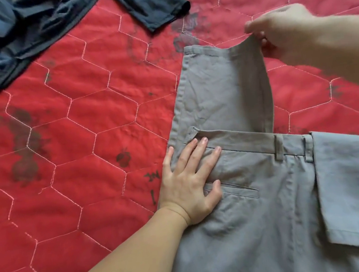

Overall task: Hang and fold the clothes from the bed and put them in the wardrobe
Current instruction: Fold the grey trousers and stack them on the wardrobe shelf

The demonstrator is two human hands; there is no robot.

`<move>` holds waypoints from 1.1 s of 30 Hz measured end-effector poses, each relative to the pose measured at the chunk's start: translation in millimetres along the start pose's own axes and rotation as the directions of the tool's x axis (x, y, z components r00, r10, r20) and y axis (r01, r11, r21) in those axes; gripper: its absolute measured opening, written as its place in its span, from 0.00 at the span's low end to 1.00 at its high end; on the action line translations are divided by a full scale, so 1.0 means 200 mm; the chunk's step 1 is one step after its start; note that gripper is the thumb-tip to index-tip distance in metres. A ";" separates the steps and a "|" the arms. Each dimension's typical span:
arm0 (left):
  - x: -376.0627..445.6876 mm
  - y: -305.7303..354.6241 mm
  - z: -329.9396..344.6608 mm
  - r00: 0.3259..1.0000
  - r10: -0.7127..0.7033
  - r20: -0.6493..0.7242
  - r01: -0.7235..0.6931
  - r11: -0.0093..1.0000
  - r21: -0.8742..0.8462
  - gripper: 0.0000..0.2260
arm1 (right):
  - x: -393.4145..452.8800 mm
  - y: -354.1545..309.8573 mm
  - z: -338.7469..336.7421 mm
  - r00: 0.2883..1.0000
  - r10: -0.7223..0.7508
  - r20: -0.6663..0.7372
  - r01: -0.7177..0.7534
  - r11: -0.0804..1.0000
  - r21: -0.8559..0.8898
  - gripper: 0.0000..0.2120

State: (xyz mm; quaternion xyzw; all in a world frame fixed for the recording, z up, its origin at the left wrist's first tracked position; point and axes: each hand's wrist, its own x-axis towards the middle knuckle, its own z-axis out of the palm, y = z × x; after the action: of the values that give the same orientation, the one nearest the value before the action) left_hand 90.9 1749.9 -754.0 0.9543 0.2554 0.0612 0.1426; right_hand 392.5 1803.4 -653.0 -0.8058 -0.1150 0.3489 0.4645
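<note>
The left hand (188, 179) presses flat, fingers straight, on the grey trousers (249, 206) at the waistband, while the right hand (278, 32) seemingly pinches the leg hem (251, 45) lifted beyond it, the leg running away from the person.

I count one pair of grey trousers (259, 194) on one red quilted bedspread (72, 125). Two hands in view: left hand (188, 186), right hand (283, 32). One dark garment pile (17, 35) top left; can't tell if it's one piece or more. Two belt loops visible on the waistband.
</note>
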 end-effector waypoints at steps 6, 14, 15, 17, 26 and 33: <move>0.00 0.02 -0.03 0.999 -0.041 0.016 0.042 0.998 -0.044 0.28 | -0.19 0.22 -0.07 0.995 0.087 0.041 -0.064 0.919 -0.389 0.25; -0.05 0.01 -0.08 0.990 -0.066 0.125 0.090 0.975 -0.204 0.29 | -0.45 0.40 0.07 0.945 -0.247 -0.215 0.192 0.950 -0.246 0.01; -0.11 0.00 -0.10 0.986 -0.046 0.160 0.076 0.980 -0.184 0.29 | -0.53 0.39 0.05 0.909 -0.351 -0.226 0.278 0.913 -0.299 0.01; -0.25 -0.01 -0.13 0.974 -0.048 0.221 0.084 0.984 -0.155 0.28 | -0.71 0.40 -0.02 0.832 -0.526 -0.177 0.446 0.823 -0.352 0.01; -0.28 0.06 -0.51 0.634 -0.641 0.432 0.645 0.130 -0.753 0.12 | -1.21 0.72 -0.15 0.674 -0.642 0.364 0.636 0.254 -0.729 0.07; -0.26 0.08 -0.50 0.517 -0.420 0.746 0.799 -0.076 -0.597 0.23 | -1.14 0.66 0.01 0.902 -0.430 0.037 0.379 0.748 -0.546 0.11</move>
State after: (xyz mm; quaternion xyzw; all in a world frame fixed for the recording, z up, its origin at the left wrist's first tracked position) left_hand 33.9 1734.5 -656.7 0.4399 0.5510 -0.0389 0.7081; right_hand 206.3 1618.2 -659.1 -0.8742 -0.3589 0.1559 0.2877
